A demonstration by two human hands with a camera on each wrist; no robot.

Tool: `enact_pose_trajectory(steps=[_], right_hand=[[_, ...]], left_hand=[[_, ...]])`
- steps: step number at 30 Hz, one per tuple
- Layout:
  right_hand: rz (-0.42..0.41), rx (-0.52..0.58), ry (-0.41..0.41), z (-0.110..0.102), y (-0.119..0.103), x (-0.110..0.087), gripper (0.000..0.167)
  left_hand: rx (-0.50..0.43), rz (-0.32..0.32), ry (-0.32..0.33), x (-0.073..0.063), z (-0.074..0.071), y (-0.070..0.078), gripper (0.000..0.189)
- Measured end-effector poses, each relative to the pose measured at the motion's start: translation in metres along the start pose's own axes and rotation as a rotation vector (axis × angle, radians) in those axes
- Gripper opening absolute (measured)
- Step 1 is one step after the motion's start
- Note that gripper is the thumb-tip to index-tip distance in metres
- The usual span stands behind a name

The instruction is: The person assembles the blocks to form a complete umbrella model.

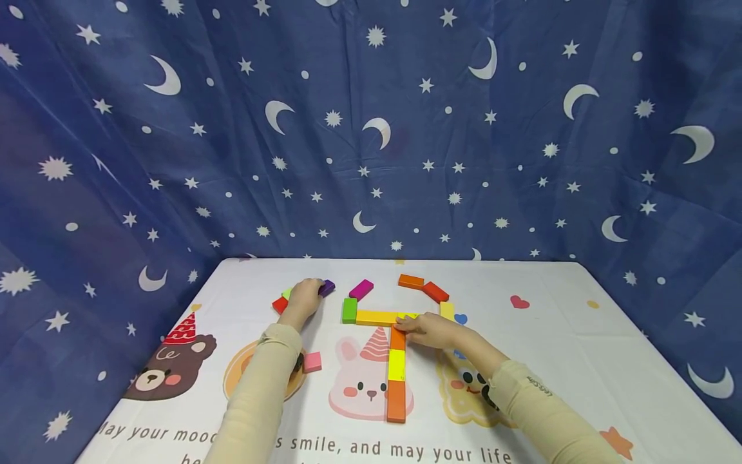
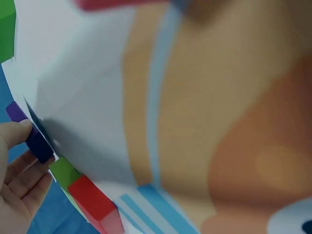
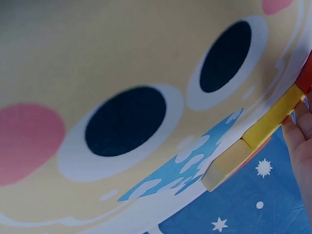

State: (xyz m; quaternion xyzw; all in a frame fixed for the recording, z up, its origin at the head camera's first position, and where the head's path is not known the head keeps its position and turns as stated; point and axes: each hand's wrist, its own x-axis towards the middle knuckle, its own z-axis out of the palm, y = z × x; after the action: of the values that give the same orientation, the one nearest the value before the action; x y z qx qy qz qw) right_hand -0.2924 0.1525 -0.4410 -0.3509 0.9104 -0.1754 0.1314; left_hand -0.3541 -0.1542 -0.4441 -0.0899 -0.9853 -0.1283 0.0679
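My left hand pinches a purple block between thumb and fingers at the back left of the table. In the left wrist view the purple block is tilted above the cloth. Close to that hand lie a red block and a light green block. My right hand rests its fingertips where an orange block meets a horizontal row of yellow blocks. Its fingers partly cover this row. Below the orange block, a yellow block and another orange block continue the column.
A green block and a magenta block stand at the row's left end. An orange block, a red block and a pale yellow block curve round its right. A pink block lies nearer the front.
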Motion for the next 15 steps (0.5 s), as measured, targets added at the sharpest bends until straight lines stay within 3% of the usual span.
enact_pose_trajectory(steps=[7,15], right_hand=[[0.013,0.015,-0.006,-0.002,-0.002,0.001,0.04],[0.001,0.0,-0.001,-0.001,-0.003,-0.001,0.039]], left_hand=[[-0.016,0.025,0.025,0.004,0.001,0.005,0.032],[-0.037,0.007,-0.016,0.016,0.004,0.002,0.032]])
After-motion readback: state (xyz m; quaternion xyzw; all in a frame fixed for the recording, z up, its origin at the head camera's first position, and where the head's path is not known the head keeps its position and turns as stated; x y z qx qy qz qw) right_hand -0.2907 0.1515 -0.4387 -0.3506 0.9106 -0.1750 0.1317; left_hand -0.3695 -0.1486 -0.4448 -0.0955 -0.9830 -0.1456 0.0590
